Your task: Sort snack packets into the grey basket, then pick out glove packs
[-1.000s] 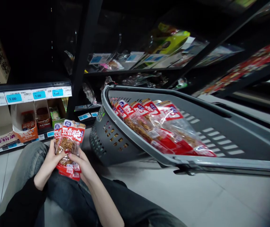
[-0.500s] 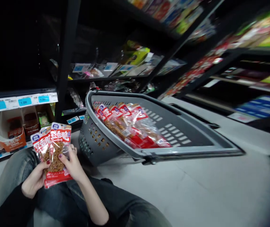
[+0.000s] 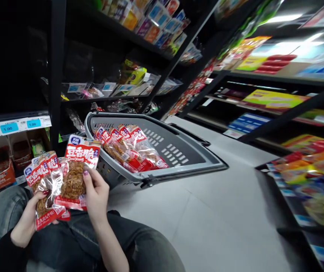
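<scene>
Above my lap, my left hand [image 3: 30, 217] grips red-and-white snack packets [image 3: 45, 189], one overlapping another, with the thumb pressed on the front one. My right hand [image 3: 97, 192] pinches a single snack packet [image 3: 76, 173] by its right edge, thumb in front. Brown crumbly food shows through the clear windows of the packets. The right packet overlaps the left ones slightly and stands a little higher. Just beyond it is a grey shopping basket [image 3: 197, 170], in which several matching packets [image 3: 127, 147] lie in an overlapping row at the left end.
Dark shelves [image 3: 107, 96] with price tags stand behind the basket. On the left, open cartons [image 3: 0, 170] sit on a low shelf under blue price labels [image 3: 8, 128]. Shelves of bright packages [image 3: 309, 170] line the right side, beside the pale tiled floor [image 3: 213, 219].
The packets held together in both hands are now split: my right hand has drawn one up and to the right. The view has swung right, so the basket appears further left.
</scene>
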`<state>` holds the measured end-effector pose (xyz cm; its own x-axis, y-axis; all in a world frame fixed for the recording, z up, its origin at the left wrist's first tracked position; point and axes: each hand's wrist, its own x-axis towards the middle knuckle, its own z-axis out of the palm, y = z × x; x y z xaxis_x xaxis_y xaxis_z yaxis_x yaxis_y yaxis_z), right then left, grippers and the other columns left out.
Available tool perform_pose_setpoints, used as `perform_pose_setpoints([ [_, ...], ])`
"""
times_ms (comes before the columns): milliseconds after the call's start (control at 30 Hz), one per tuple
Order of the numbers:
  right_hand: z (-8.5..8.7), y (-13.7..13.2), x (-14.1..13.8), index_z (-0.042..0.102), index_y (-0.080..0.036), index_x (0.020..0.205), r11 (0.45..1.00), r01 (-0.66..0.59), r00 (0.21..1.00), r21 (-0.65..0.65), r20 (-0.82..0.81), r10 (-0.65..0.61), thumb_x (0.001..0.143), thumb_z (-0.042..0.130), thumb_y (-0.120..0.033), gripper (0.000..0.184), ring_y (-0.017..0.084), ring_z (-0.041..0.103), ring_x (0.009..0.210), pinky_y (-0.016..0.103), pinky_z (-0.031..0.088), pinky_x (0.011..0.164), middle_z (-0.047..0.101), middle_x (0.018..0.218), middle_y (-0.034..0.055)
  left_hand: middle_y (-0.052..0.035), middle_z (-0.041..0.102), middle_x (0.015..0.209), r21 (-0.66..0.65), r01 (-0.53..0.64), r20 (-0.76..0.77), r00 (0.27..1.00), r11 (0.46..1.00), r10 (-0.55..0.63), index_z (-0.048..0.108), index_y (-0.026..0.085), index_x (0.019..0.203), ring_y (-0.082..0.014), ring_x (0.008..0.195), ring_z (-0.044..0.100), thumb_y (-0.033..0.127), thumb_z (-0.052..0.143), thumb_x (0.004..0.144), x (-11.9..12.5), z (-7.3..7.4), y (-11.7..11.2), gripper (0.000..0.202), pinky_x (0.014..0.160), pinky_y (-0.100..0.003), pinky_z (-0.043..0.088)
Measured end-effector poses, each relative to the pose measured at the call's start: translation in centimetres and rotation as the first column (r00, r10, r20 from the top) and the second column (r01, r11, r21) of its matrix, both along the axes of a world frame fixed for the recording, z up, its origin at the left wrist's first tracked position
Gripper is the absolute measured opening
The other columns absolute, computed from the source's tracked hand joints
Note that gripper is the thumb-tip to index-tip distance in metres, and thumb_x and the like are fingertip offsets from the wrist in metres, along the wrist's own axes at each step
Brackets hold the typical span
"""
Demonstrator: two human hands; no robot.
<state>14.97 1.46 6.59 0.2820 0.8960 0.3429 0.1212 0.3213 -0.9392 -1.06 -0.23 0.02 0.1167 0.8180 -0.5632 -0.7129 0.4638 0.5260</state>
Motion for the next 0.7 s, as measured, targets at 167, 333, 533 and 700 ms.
perform_pose_setpoints([
  [167, 2.6, -1.2, 1.0, 0.065, -0.019, 0.083, 0.995, -0.085, 0.992, -0.050, -0.095, 0.080, 0.081, 0.055, -0.033, 0.018, 0.017, 0.058, 0.076, 0.026, 0.045, 0.070, 0.065, 0.080, 0.0027, -0.0081, 0.067, 0.054, -0.008, 0.028, -0.005, 1.000, 1.000, -0.028, 0.055, 0.010, 0.081, -0.0253, 0.041, 0.061, 0.011, 0.053, 0.069, 0.1, 0.1, 0.1, 0.013, 0.032, -0.038, 0.051],
  [333, 2.6, -1.1, 1.0, 0.048, -0.020, 0.066, 0.829, -0.559, 0.631, -0.010, -0.654, 0.417, 0.073, 0.064, -0.041, 0.028, 0.007, 0.040, 0.040, 0.019, 0.035, 0.043, 0.048, 0.052, -0.0065, -0.0055, 0.066, 0.053, -0.046, 0.031, -0.014, 0.999, 0.998, -0.032, 0.054, 0.013, 0.079, -0.0248, 0.041, 0.062, 0.011, 0.055, 0.067, 0.3, 0.2, -0.2, 0.013, 0.033, -0.037, 0.051],
  [533, 1.5, -1.2, 1.0, 0.030, -0.020, 0.064, 0.479, -0.715, -0.138, 0.509, -0.775, 0.617, 0.087, 0.047, -0.032, 0.031, 0.000, 0.005, 0.018, 0.012, 0.012, 0.029, 0.026, 0.034, -0.0154, -0.0076, 0.068, 0.056, -0.041, 0.067, -0.062, 0.996, 0.997, -0.069, 0.051, 0.012, 0.087, -0.0289, 0.043, 0.063, 0.012, 0.056, 0.067, 0.0, 0.5, -0.2, 0.021, 0.034, -0.044, 0.051],
  [700, 1.5, -1.4, 1.0, 0.032, -0.020, 0.066, 0.460, -0.674, -0.251, 0.578, -0.765, 0.593, 0.091, 0.040, -0.031, 0.028, 0.000, 0.005, 0.018, 0.009, 0.010, 0.028, 0.029, 0.035, -0.0148, -0.0051, 0.066, 0.051, -0.059, 0.069, -0.043, 0.996, 0.996, -0.072, 0.053, 0.011, 0.091, -0.0277, 0.044, 0.063, 0.012, 0.057, 0.066, 0.0, 0.1, -0.1, 0.025, 0.033, -0.038, 0.051],
])
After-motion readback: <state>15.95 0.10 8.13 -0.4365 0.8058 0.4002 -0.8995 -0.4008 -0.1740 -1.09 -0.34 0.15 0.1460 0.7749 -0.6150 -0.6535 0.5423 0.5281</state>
